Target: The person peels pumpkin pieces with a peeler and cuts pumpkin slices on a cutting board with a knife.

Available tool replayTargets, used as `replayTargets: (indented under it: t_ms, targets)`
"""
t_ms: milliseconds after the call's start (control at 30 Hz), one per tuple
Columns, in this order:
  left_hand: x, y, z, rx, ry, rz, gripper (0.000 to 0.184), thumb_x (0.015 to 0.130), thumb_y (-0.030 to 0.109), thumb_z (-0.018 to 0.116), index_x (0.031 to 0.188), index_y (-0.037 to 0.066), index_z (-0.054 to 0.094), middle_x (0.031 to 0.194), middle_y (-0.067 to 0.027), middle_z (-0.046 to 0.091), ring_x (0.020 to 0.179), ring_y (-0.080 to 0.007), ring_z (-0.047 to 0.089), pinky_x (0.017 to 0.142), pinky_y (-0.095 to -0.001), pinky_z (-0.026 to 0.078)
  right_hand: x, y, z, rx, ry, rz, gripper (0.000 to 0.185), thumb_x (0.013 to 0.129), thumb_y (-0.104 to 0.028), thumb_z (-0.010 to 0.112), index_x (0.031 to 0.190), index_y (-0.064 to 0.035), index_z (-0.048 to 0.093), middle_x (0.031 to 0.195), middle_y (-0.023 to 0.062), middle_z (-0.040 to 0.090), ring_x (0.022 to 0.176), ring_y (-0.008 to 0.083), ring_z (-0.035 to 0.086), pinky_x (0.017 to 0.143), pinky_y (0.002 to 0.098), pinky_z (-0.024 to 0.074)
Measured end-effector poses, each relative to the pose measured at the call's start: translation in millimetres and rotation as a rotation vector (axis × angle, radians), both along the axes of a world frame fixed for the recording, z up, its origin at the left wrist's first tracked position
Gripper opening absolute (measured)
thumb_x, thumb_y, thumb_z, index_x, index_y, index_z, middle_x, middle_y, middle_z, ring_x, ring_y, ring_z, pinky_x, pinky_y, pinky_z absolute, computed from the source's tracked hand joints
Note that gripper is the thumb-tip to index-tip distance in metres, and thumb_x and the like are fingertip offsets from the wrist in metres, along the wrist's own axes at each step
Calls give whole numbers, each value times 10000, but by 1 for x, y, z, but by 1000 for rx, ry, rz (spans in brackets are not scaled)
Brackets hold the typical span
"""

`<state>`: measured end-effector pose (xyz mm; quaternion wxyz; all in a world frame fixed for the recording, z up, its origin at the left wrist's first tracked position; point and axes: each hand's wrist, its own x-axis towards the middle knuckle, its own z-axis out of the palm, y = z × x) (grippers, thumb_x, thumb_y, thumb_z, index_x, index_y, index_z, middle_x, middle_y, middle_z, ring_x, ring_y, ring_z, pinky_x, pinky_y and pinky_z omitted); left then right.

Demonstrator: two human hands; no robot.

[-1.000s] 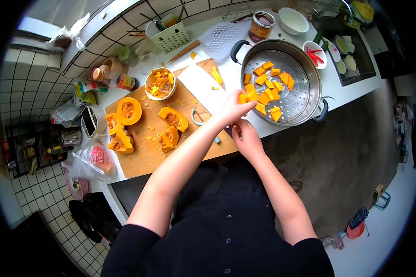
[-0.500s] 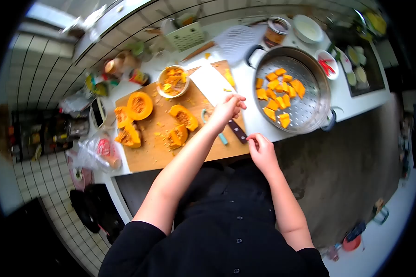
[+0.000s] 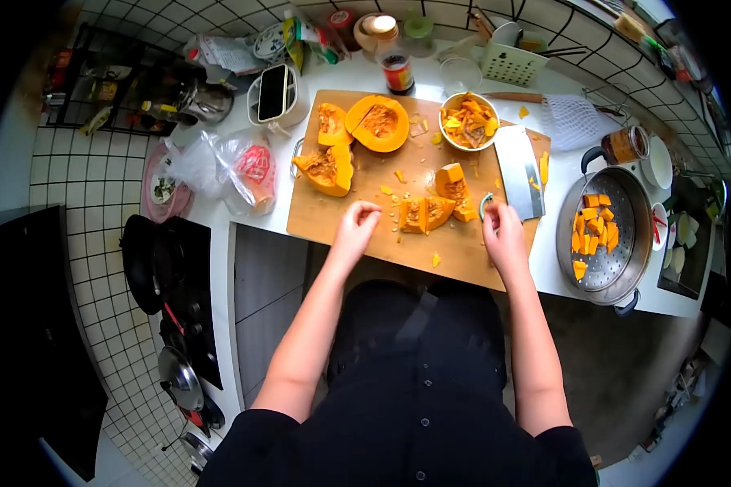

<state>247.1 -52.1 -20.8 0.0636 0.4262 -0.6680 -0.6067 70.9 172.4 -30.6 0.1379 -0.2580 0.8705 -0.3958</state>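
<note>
I see left hand [image 3: 356, 227] fingers curled inward, nothing visible inside; right hand [image 3: 505, 237] at peeler [image 3: 483, 204], cannot tell whether grasping. Pumpkin wedges [image 3: 455, 193] between hands, slightly far, on cutting board [image 3: 374, 178]. Risk: careless rightward reach meets knife [image 3: 517, 166] blade, cutting fingers.

Orange pumpkin pieces [image 3: 455, 193] — tan cutting board [image 3: 365, 222] — pale tiles [image 3: 85, 325] gridded black, black shirt [image 3: 382, 430].

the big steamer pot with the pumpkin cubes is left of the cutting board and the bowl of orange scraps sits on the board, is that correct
Not quite, the side is wrong: the head view shows the big steamer pot with the pumpkin cubes right of the cutting board. The bowl of orange scraps does sit on the board.
</note>
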Motion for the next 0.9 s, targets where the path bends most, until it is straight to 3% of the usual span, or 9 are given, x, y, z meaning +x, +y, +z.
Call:
replayTargets:
  t_ms: [33, 200, 333, 433, 567, 700, 800, 900]
  targets:
    - [15, -11, -13, -92, -8, -39, 143, 877, 134, 591, 970, 25, 600, 827, 0, 589, 750, -72, 520, 685, -226, 445, 1, -7, 5, 25, 48, 27, 181, 854, -56, 566, 1020, 11, 551, 856, 126, 553, 709, 215, 563, 686, 304, 482]
    - [37, -30, -32, -205, -127, -160, 243, 840, 157, 642, 1019, 8, 571, 838, -32, 597, 773, -108, 542, 739, -251, 476, 20, -39, 17, 85, 7, -64, 233, 843, -80, 579, 1059, 0, 542, 928, 137, 552, 772, 233, 579, 732, 335, 489]
    - [14, -12, -35, -435, -129, -376, 595, 733, 228, 731, 1211, -3, 461, 1090, -179, 531, 985, -281, 557, 872, -368, 472, 38, -47, 14, 170, 61, -136, 266, 837, -122, 592, 1078, -25, 533, 966, 139, 548, 854, 265, 592, 746, 378, 490]
    - [-13, 11, -37, -629, -139, -462, 779, 674, 258, 770, 1303, 18, 378, 1179, -223, 447, 1077, -356, 494, 917, -408, 451, 47, -51, 16, 177, 75, -211, 262, 834, -114, 592, 1075, -29, 537, 912, 129, 555, 826, 250, 597, 717, 368, 488]
    - [-38, 30, -47, -675, -179, -541, 812, 632, 274, 789, 1299, 39, 390, 1146, -255, 430, 1079, -412, 473, 938, -432, 429, 63, -57, 15, 135, -40, -217, 248, 826, -92, 592, 1061, -33, 543, 717, 117, 578, 632, 256, 598, 615, 370, 494]
    - [-45, 34, -50, -660, -213, -523, 742, 640, 214, 760, 1263, 33, 400, 1130, -244, 432, 1069, -407, 470, 930, -439, 429, 82, -68, 8, 231, -97, -109, 325, 839, -142, 564, 1152, -86, 499, 754, 176, 623, 705, 345, 626, 652, 442, 498]
    - [-39, 24, -62, -657, -173, -479, 706, 649, 161, 731, 1254, 35, 388, 1123, -245, 434, 1054, -418, 471, 923, -447, 431, 88, -66, 7, 176, -206, -118, 304, 841, -143, 568, 1134, -80, 520, 745, 167, 620, 700, 331, 629, 650, 430, 498]
    - [-28, 1, -57, -561, -157, -455, 707, 658, 109, 713, 1266, 43, 359, 1155, -252, 456, 1074, -420, 476, 933, -444, 426, 74, -52, 16, 117, -84, -261, 213, 857, -102, 552, 1063, -47, 559, 691, 131, 595, 603, 291, 591, 594, 394, 483]
